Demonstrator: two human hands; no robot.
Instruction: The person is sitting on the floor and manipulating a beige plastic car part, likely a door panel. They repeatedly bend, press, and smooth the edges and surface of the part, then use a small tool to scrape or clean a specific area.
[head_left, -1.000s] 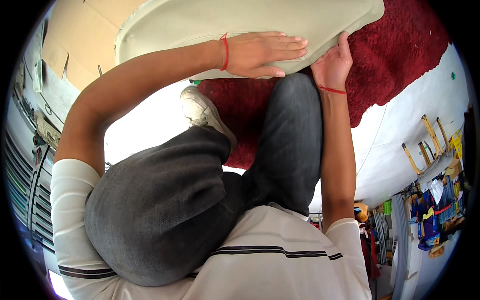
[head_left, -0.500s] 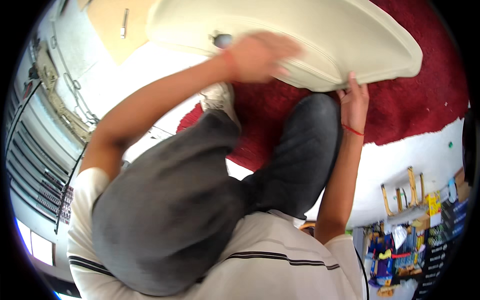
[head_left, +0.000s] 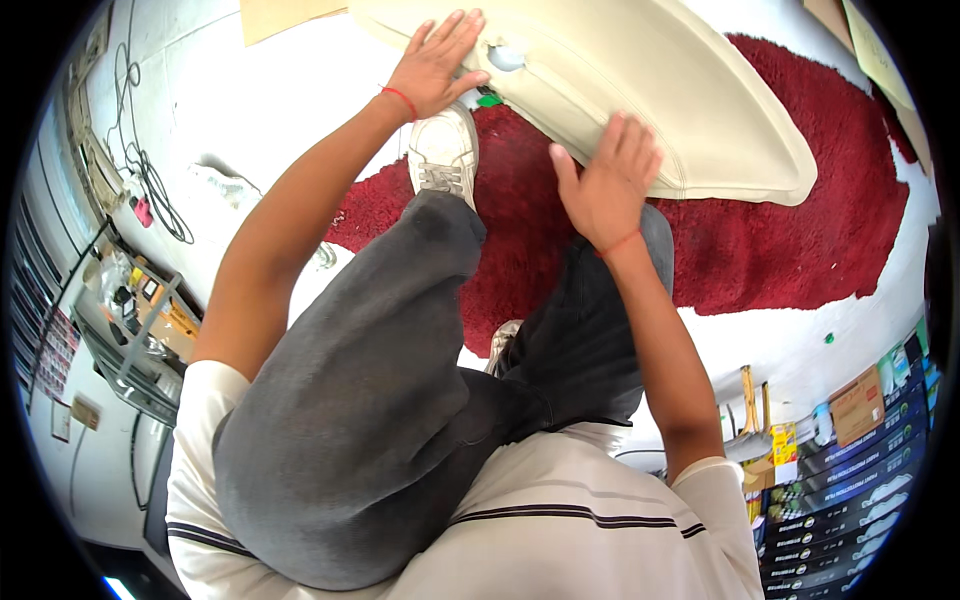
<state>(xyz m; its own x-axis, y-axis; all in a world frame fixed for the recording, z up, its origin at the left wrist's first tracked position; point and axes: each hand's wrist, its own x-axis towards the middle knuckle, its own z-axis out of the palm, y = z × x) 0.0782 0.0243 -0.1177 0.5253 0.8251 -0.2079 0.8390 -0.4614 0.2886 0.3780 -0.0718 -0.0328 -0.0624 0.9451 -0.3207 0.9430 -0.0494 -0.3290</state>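
A large cream panel with stitched seams (head_left: 640, 70), which looks like a car door trim panel, lies at the top of the view. An oval hole (head_left: 506, 57) opens near its left part. My left hand (head_left: 436, 66) rests flat on the panel beside this hole, fingers stretched out. Over the near edge lies my right hand (head_left: 612, 180), palm down on the surface, its fingers extended and the thumb apart. Neither hand grips anything. The top of the panel runs out of view.
Under the panel spreads a red shaggy rug (head_left: 780, 250) on a white floor. My shoe (head_left: 443, 150) stands near the panel's edge. Cables (head_left: 150, 180) lie at the left, near a metal cart (head_left: 130, 340). Stacked boxes (head_left: 850, 490) stand at lower right.
My left hand has moved left, past the hole. My right hand has gone from holding the near edge to lying flat on top, further left. The view has shifted a little.
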